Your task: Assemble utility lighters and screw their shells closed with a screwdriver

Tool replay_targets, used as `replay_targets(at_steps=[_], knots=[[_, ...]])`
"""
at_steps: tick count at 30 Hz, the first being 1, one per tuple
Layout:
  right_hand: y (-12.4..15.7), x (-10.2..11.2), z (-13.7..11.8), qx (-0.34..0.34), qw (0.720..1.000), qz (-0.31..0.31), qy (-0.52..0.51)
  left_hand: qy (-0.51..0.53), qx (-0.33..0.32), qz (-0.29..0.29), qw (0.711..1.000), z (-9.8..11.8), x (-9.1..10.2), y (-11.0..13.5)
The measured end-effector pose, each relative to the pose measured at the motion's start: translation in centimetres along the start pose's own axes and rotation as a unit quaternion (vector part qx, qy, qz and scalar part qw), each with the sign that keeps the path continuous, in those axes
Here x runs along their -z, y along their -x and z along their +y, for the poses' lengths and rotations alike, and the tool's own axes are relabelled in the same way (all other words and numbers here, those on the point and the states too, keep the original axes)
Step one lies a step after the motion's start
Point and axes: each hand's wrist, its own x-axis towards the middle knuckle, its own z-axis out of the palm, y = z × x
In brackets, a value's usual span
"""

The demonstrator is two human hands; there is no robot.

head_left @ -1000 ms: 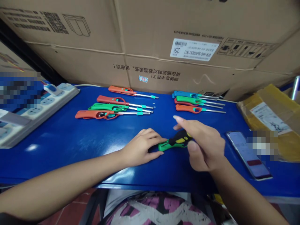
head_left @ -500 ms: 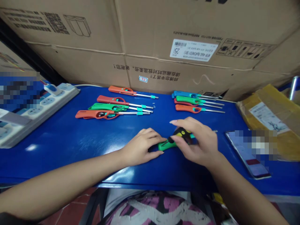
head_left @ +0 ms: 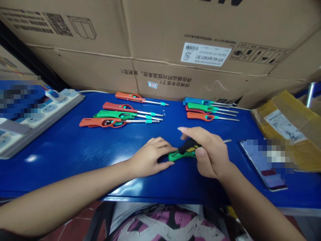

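Lighter (head_left: 174,155), green: flat on table (head_left: 75,150), centre, near front edge; handle end to the left, metal tip (head_left: 227,141) showing beyond the R hand. L hand (head_left: 150,157): palm down, fingers curled over the handle end, pinning it to the table. R hand (head_left: 210,154): closed round screwdriver (head_left: 188,146) (black/yellow grip), index finger stretched out above it; tool end at the lighter body, close to the L fingertips, exact contact pt too small to tell. Behind, well apart: L set (head_left: 120,115) of 4 lighters (3 orange, 1 green) and R set (head_left: 208,110) of 4 (blue, green, 2 orange), all w/ nozzles to the right. Phone (head_left: 260,167) near the R hand, to its right, screen up. Power strip (head_left: 37,117) at far left. Parcel (head_left: 288,127) at far right. Cartons (head_left: 175,50) along the back.
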Motion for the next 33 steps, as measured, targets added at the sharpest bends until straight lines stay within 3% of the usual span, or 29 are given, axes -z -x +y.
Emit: replay_targets(at_steps=[3,8,12,14,19,24,29,33], knots=[[-0.16,-0.09,-0.10,-0.015,0.997,-0.031,-0.067,-0.005,0.001,0.002,1.000,0.00,-0.01,-0.01],[-0.39,0.15,-0.09,0.018,0.994,0.029,0.100,0.005,0.002,-0.002,1.000,0.01,-0.04,-0.04],[-0.48,0.46,-0.33,0.033,0.997,-0.064,0.005,-0.004,0.000,0.002,1.000,-0.04,-0.08,0.01],[-0.49,0.37,-0.60,0.036,0.996,-0.079,-0.015,-0.009,-0.004,0.008,1.000,-0.09,-0.14,0.05],[-0.46,0.25,-1.01,0.043,0.995,0.004,0.095,-0.011,-0.008,0.008,1.000,-0.17,-0.22,0.08],[-0.53,0.60,-0.96,0.007,0.998,-0.051,-0.021,-0.009,-0.007,0.017,1.000,-0.17,-0.24,0.04],[-0.38,0.45,-0.64,0.028,0.994,0.004,0.101,-0.007,-0.006,0.009,1.000,-0.13,-0.19,0.05],[-0.38,0.44,-0.57,0.002,0.999,-0.040,-0.021,-0.009,0.003,0.008,1.000,-0.06,-0.11,0.03]])
